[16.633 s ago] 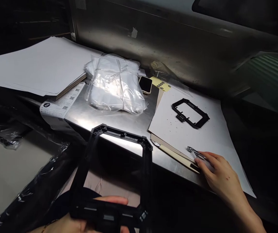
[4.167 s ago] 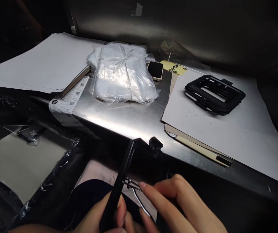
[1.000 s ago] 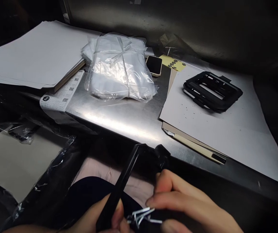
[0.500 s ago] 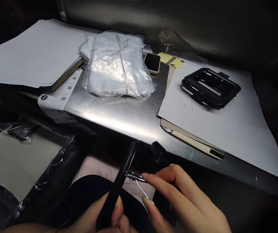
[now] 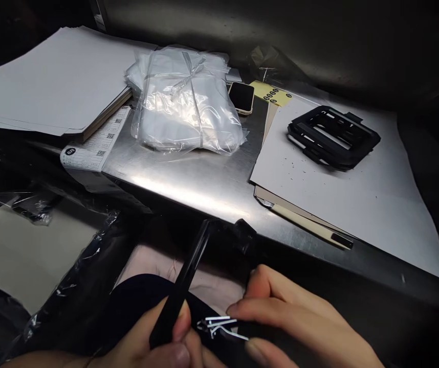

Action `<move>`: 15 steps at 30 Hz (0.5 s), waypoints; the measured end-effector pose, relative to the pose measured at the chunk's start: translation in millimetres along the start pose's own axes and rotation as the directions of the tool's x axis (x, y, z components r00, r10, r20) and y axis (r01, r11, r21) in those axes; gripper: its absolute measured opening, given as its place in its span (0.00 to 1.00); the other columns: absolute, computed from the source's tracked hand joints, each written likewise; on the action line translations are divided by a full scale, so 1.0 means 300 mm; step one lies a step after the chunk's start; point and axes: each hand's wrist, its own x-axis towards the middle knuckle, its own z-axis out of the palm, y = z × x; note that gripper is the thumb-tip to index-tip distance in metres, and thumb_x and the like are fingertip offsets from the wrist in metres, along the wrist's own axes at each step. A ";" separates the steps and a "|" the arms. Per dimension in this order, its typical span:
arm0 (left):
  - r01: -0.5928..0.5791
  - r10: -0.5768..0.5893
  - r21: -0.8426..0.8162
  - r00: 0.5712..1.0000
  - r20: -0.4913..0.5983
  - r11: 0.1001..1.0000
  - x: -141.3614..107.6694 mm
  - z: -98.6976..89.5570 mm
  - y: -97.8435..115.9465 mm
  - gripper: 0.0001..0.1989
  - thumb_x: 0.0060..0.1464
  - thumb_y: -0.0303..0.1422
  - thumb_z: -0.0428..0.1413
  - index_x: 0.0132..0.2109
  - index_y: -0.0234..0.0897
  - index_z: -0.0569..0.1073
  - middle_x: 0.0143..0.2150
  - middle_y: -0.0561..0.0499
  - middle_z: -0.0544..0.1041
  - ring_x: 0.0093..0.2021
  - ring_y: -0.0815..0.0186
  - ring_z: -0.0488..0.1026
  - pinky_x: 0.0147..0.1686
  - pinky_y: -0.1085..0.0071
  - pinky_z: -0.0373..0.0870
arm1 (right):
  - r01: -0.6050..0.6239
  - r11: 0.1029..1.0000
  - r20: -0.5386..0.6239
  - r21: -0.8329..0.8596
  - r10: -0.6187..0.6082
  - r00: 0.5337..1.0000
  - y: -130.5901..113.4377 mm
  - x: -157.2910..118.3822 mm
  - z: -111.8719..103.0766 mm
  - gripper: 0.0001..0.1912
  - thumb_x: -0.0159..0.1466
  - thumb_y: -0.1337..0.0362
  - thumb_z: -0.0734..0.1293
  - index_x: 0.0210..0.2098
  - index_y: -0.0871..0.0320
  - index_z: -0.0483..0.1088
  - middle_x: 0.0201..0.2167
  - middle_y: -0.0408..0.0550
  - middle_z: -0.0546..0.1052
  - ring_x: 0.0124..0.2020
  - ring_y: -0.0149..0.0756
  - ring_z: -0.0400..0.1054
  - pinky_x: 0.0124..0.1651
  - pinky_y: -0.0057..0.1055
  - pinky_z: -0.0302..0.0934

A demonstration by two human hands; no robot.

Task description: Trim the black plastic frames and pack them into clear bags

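My left hand (image 5: 169, 335) is shut on a black plastic frame (image 5: 183, 286), which I see edge-on, rising from my fingers towards the table edge. My right hand (image 5: 296, 319) pinches a small bent metal wire clip (image 5: 219, 327) between its fingers, just to the right of the frame's bar and low over my dark-clothed lap (image 5: 143, 301). A second black plastic frame (image 5: 332, 138) lies flat on a white sheet (image 5: 311, 197), out of reach of both hands. Part of the clip is hidden by my fingers.
A stainless steel table (image 5: 189, 186) holds a tied clear bag of white items (image 5: 187, 105), a phone (image 5: 241, 97), a paper stack (image 5: 50, 82), a QR-code label sheet (image 5: 96, 138) and yellow stickers (image 5: 269, 91). Black plastic sheeting (image 5: 75, 278) lies to the lower left.
My right hand has carried the wire clip down, away from the frame's bar, and the clip now lies lower and flatter in my fingers. The left hand still holds the frame.
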 end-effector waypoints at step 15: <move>0.015 -0.015 -0.008 0.999 0.031 1.000 0.002 -0.017 -0.029 0.14 0.51 0.39 0.54 0.28 0.38 0.56 0.21 0.56 0.65 0.20 0.75 0.60 0.21 0.78 0.53 | 0.062 0.864 -0.153 -0.500 -0.158 0.976 -0.012 -0.008 0.078 0.13 0.58 0.69 0.60 0.43 0.61 0.63 0.29 0.44 0.63 0.25 0.24 0.63 0.24 0.19 0.63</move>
